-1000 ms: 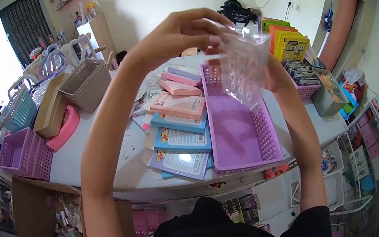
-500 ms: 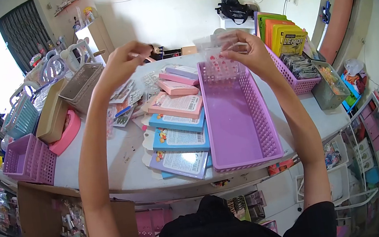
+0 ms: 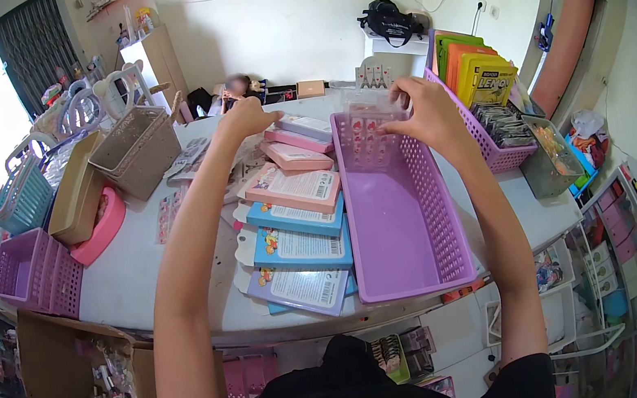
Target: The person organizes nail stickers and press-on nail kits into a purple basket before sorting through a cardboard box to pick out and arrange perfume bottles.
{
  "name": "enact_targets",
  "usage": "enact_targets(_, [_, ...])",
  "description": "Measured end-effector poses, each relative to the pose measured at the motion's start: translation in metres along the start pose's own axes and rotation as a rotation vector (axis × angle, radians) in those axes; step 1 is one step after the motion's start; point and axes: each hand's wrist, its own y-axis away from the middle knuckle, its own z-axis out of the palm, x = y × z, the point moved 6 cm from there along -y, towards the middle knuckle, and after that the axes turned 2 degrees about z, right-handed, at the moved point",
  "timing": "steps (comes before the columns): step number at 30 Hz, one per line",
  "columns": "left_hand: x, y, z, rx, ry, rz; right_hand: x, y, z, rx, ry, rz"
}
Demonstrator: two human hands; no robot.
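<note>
My right hand (image 3: 422, 108) is closed on clear plastic packets with small red pieces (image 3: 367, 136), held upright at the far end of the purple basket (image 3: 393, 212). My left hand (image 3: 247, 117) is above the far end of the stacked boxes, near the light-blue box (image 3: 305, 128); its fingers look bent, and whether they hold anything is hidden. Pink box (image 3: 296, 186), blue box (image 3: 301, 247) and lilac box (image 3: 303, 286) overlap in a row left of the basket.
Left on the table (image 3: 121, 282) are a grey-brown basket (image 3: 135, 156), a pink tray (image 3: 103, 231) and small purple baskets (image 3: 37, 270). A purple basket with yellow packs (image 3: 486, 79) stands right. A person (image 3: 236, 88) is low beyond the table.
My right hand has lowered the packets a little into the basket's far end. My left hand has moved down and slightly right, toward the far boxes. The view has shifted slightly.
</note>
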Motion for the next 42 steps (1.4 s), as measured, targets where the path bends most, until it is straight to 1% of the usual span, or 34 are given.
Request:
enact_targets(1, [-0.002,-0.004,0.006,-0.073,-0.034,-0.068,0.001,0.000,0.003,0.000,0.000,0.000])
enact_targets(3, [0.004,-0.002,0.008,-0.114,-0.064,-0.102,-0.005,0.003,-0.002,0.221,0.141,-0.134])
enact_targets(5, [0.008,-0.001,0.009,-0.156,-0.092,-0.129,-0.005,0.003,-0.002,0.220,0.173,-0.081])
enact_targets(6, [0.008,-0.002,0.012,-0.179,-0.048,-0.107,-0.004,0.003,-0.003,0.220,0.205,-0.034])
enact_targets(7, [0.009,-0.004,0.015,-0.202,-0.003,-0.085,-0.003,0.003,-0.002,0.218,0.209,-0.029])
enact_targets(8, [0.009,-0.007,0.016,-0.149,0.018,-0.123,-0.003,0.003,-0.002,0.225,0.201,-0.024])
enact_targets(9, [0.010,-0.005,0.015,-0.152,0.017,-0.121,-0.003,0.003,-0.002,0.233,0.193,-0.019])
enact_targets(11, [0.008,-0.002,0.010,-0.154,0.203,-0.164,-0.004,0.004,-0.001,0.217,0.179,-0.027])
enact_targets(12, [0.007,-0.002,0.010,-0.151,0.201,-0.163,-0.006,0.004,-0.001,0.203,0.164,-0.039])
enact_targets(14, [0.003,-0.002,0.008,-0.085,0.412,-0.194,-0.005,0.003,0.000,0.197,0.132,-0.055])
enact_targets(15, [0.004,0.001,0.005,-0.084,0.410,-0.193,-0.005,0.002,0.000,0.187,0.102,-0.069])
enact_targets(17, [0.005,0.009,-0.004,0.049,0.666,-0.190,-0.007,0.001,-0.002,0.213,0.057,-0.107])
enact_targets(18, [0.006,0.013,-0.009,0.061,0.824,-0.155,-0.009,0.002,-0.003,0.237,0.012,-0.145])
enact_targets(19, [0.001,0.013,-0.009,0.057,0.822,-0.155,-0.010,0.001,-0.003,0.236,0.011,-0.141])
enact_targets(21, [-0.003,0.013,-0.019,0.224,1.015,-0.089,-0.014,0.003,-0.007,0.302,-0.041,-0.193])
enact_targets(22, [-0.003,0.015,-0.024,0.225,1.026,-0.092,-0.015,0.003,-0.009,0.303,-0.042,-0.193])
enact_targets(23, [-0.003,0.017,-0.029,0.225,1.024,-0.091,-0.015,0.003,-0.010,0.287,-0.115,-0.179])
enact_targets(24, [-0.003,0.019,-0.040,0.306,1.017,-0.026,-0.015,0.003,-0.011,0.271,-0.188,-0.166])
enact_targets(25, [-0.003,0.022,-0.051,0.387,1.010,0.041,-0.015,0.002,-0.011,0.273,-0.188,-0.167])
enact_targets(26, [-0.003,0.024,-0.062,0.428,1.029,0.098,-0.015,0.002,-0.013,0.293,-0.284,-0.193])
enact_targets(27, [0.001,0.028,-0.069,0.428,1.027,0.100,-0.015,0.003,-0.015,0.313,-0.380,-0.217])
enact_targets(28, [0.006,0.033,-0.078,0.424,1.127,0.153,-0.015,0.002,-0.016,0.315,-0.382,-0.216])
enact_targets(29, [0.012,0.037,-0.087,0.421,1.227,0.206,-0.015,0.002,-0.016,0.308,-0.445,-0.228])
enact_targets(30, [0.020,0.042,-0.091,0.388,1.257,0.229,-0.016,0.002,-0.017,0.300,-0.508,-0.242])
enact_targets(31, [0.026,0.045,-0.096,0.390,1.255,0.229,-0.016,0.001,-0.014,0.300,-0.510,-0.244])
enact_targets(33, [0.041,0.054,-0.109,0.441,1.070,0.296,-0.013,-0.002,-0.005,0.254,-0.802,-0.242])
enact_targets(34, [0.050,0.058,-0.113,0.445,1.066,0.296,-0.015,-0.001,-0.006,0.255,-0.805,-0.246])
enact_targets(36, [0.075,0.072,-0.128,0.570,0.908,0.413,-0.016,0.001,-0.008,0.252,-0.867,-0.237])
enact_targets(37, [0.083,0.074,-0.132,0.572,0.908,0.415,-0.016,0.000,-0.009,0.253,-0.865,-0.239])
enact_targets(39, [0.101,0.087,-0.148,0.757,0.775,0.575,-0.019,-0.001,-0.006,0.134,-1.007,-0.270])
enact_targets(40, [0.107,0.091,-0.153,0.797,0.703,0.553,-0.018,-0.001,-0.005,0.138,-1.009,-0.267])
enact_targets(41, [0.114,0.091,-0.152,0.791,0.701,0.555,-0.018,-0.002,0.000,0.122,-0.960,-0.262])
enact_targets(42, [0.124,0.091,-0.149,0.736,0.778,0.642,-0.018,-0.002,0.003,0.107,-0.912,-0.255])
